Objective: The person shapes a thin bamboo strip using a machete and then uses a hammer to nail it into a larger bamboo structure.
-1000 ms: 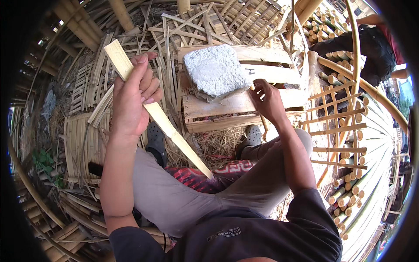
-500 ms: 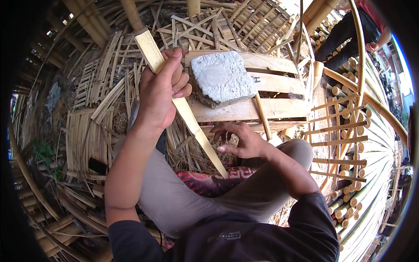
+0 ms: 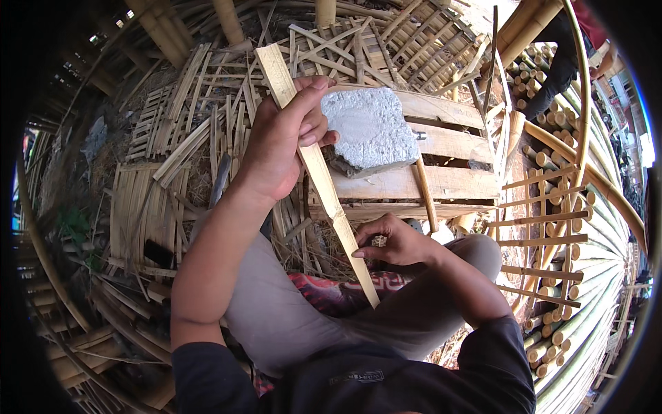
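My left hand (image 3: 289, 134) is closed around the upper part of a long, pale split-bamboo strip (image 3: 321, 176). The strip slants from the upper left down to my lap, with a node ridge partway along it. Lower down, the thumb and curled fingers of my right hand (image 3: 396, 240) pinch the strip's right edge; the fingertips are partly hidden. Just beyond my left hand, a rough grey stone block (image 3: 372, 127) rests on a low bench of wooden planks (image 3: 441, 181).
A wooden-handled tool (image 3: 425, 193) leans against the bench front. Bamboo lattice pieces (image 3: 148, 214) and loose slats lie at left and behind. A bamboo rack (image 3: 545, 222) and stacked poles (image 3: 586, 338) stand at right. Another person (image 3: 562, 69) is at the upper right.
My left hand and the strip have shifted right in the picture, partly with the whole view. My right hand, earlier apart from the strip with fingers spread, now meets its edge.
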A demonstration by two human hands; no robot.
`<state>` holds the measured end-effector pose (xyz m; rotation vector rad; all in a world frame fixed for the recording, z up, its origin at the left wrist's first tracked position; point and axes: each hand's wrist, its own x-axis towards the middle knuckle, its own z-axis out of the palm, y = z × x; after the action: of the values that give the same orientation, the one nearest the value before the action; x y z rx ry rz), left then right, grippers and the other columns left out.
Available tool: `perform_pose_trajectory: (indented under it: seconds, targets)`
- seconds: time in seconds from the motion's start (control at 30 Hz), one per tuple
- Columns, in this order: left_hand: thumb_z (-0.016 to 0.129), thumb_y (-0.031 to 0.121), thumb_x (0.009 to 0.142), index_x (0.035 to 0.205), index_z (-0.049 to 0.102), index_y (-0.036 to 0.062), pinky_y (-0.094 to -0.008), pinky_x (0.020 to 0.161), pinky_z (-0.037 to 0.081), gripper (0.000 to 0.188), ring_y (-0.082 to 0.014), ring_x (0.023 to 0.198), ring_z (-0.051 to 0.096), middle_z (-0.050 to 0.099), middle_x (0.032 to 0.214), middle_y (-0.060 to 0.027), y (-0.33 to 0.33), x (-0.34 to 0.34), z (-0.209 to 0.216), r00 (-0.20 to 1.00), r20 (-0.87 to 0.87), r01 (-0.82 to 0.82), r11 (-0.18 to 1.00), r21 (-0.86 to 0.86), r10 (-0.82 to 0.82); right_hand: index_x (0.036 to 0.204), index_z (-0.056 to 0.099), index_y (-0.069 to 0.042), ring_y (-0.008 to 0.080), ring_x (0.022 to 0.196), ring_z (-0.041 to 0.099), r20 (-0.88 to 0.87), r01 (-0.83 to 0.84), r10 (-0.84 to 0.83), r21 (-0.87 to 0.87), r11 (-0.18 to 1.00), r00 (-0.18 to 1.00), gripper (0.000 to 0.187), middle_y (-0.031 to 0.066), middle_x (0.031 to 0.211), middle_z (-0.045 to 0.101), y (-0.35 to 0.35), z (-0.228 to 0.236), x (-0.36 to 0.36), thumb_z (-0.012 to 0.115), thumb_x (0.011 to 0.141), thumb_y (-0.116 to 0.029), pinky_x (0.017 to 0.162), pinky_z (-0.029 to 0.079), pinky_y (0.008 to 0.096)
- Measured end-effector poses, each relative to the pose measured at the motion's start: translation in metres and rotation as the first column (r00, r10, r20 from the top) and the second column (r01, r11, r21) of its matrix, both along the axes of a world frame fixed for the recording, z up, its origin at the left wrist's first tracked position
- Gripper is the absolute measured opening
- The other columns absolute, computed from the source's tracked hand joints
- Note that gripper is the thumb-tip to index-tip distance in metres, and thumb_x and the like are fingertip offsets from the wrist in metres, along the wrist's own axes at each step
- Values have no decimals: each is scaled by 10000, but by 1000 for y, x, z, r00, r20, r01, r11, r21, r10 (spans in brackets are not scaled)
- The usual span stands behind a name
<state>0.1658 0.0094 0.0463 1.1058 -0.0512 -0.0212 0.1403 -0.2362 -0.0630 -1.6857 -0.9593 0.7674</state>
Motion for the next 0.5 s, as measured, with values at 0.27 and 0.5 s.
perform_pose_trajectory:
  seconds: [0.27,0.5]
  targets:
    - [463,615,1009,1520,251,32,-436,991,520,803,-279,1175,637,586,1364,-204,60,-13,-3,991,-14,-129,962,240,136,966,685,7,108,903,667,-222,174,-174,-19,985,959,75,44,908,712,-11,9,-7,729,916,-26,843,536,283]
    - [454,308,1082,1469,308,-10,-302,804,566,522,-226,1023,701,694,1174,-190,311,-30,-9,497,111,-844,451,289,860,993,680,-13,64,809,612,-290,325,-303,28,945,908,89,16,872,704,-12,20,-12,723,916,0,742,483,235]
